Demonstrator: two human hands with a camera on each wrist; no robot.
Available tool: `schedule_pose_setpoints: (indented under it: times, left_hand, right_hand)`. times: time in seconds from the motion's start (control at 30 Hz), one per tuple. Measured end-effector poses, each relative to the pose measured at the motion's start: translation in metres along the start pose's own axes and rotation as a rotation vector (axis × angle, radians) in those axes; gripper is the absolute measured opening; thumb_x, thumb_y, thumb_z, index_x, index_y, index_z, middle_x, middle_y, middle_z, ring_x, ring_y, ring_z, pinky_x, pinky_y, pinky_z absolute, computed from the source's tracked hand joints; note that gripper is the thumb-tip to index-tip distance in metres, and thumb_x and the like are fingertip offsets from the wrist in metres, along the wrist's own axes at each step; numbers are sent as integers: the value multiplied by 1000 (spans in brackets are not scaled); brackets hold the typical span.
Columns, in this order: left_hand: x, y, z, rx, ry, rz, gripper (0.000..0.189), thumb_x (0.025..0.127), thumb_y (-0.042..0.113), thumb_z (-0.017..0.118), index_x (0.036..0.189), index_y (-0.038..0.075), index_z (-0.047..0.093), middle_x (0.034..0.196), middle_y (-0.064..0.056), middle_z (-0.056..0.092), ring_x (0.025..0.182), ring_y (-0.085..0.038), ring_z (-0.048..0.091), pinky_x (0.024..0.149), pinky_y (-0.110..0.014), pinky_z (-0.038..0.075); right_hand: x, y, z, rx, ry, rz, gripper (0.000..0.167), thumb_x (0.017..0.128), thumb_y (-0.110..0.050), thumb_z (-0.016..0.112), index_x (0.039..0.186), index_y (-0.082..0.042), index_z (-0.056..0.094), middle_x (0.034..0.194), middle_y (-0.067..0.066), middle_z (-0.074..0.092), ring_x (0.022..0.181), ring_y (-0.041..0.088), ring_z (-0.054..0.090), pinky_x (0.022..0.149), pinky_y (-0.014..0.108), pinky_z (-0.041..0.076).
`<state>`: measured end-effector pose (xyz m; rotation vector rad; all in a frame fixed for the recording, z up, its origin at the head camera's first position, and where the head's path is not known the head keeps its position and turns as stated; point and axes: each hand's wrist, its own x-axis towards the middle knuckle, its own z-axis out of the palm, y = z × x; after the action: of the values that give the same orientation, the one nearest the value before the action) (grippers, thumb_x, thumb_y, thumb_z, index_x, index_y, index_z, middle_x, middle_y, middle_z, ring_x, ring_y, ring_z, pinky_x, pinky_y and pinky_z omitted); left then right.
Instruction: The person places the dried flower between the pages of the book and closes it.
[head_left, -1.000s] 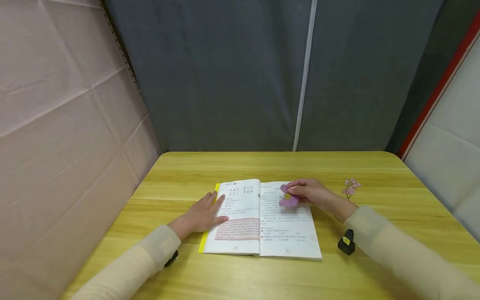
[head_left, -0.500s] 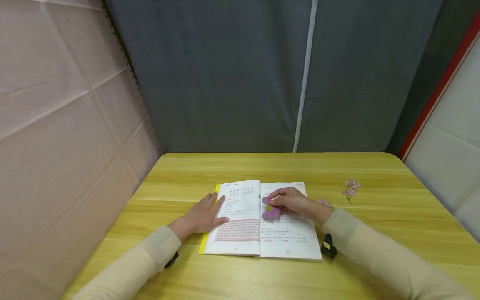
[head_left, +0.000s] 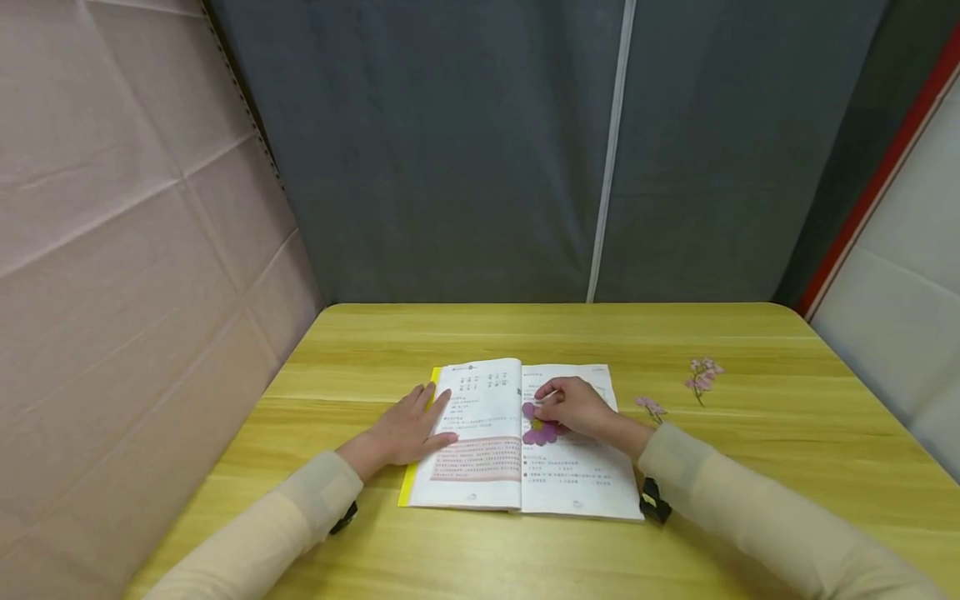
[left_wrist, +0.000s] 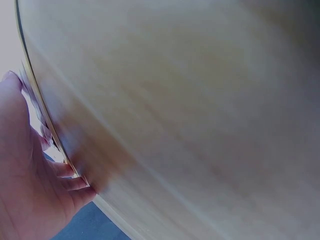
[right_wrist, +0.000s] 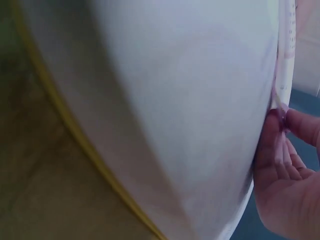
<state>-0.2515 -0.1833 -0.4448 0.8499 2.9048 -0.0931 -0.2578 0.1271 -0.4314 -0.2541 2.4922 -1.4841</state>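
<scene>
An open book (head_left: pixel 581 497) lies on the wooden table, its yellow cover edge showing along the left side. My left hand (head_left: pixel 403 430) rests spread on the left page, fingers pointing to the far side and thumb reaching inward. Over the right page, my right hand (head_left: pixel 583 408) pinches a flat purple flower (head_left: pixel 542 432) with a yellow centre, close to the book's fold. In the right wrist view, thumb and index finger of the right hand (right_wrist: pixel 290 180) meet at the flower's edge, right by the page. Part of the flower is hidden under the fingers.
Two small pink flower sprigs lie on the table (head_left: pixel 465 550) right of the book: one sprig (head_left: pixel 652 407) near my right wrist, another sprig (head_left: pixel 703 380) farther back. A dark curtain (head_left: pixel 450 167) hangs behind the table's far edge.
My right hand has carried the purple flower leftward across the right page toward the fold and lower onto it. The nearer pink sprig has come into view. My left hand stays still.
</scene>
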Motion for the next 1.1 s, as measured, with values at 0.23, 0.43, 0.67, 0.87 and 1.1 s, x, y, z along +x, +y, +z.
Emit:
schedule_pose_setpoints:
  times: [0.23, 0.43, 0.67, 0.87, 1.1]
  left_hand:
    - [1, 0, 0, 8, -2, -3, 83, 98, 64, 29, 155, 4, 18, 154, -29, 18, 140, -44, 22, 111, -49, 26]
    - [2, 0, 1, 7, -14, -10, 84, 98, 65, 28, 155, 5, 17, 155, -28, 17, 141, -43, 21, 111, -49, 26]
    - [3, 0, 1, 3, -13, -9, 84, 98, 65, 28, 155, 5, 18, 155, -28, 17, 141, -43, 21, 111, -49, 26]
    - [4, -1, 0, 7, -7, -13, 84, 98, 65, 29, 155, 5, 19, 154, -29, 18, 141, -43, 22, 111, -49, 26]
    - [4, -1, 2, 4, -11, -8, 84, 98, 65, 29, 155, 5, 19, 154, -29, 18, 141, -44, 21, 111, -49, 26]
  right_hand:
    - [-4, -6, -5, -184, 31, -129, 25, 84, -8, 77, 105, -1, 66, 81, 1, 64, 71, 14, 58, 64, 29, 50]
    - [-4, -6, -25, -280, 26, -230, 31, 84, -9, 76, 110, 3, 65, 94, 6, 65, 87, 19, 60, 80, 36, 51]
    - [3, 3, -61, -476, 58, -200, 46, 88, -15, 73, 128, 3, 58, 126, 21, 58, 118, 39, 52, 98, 52, 42]
    - [10, 21, -81, -632, 50, -267, 59, 91, -24, 71, 136, 7, 49, 139, 26, 48, 129, 43, 43, 105, 55, 33]
    - [15, 45, -93, -784, -43, -351, 71, 97, -37, 59, 143, 13, 36, 146, 33, 35, 136, 48, 29, 108, 58, 24]
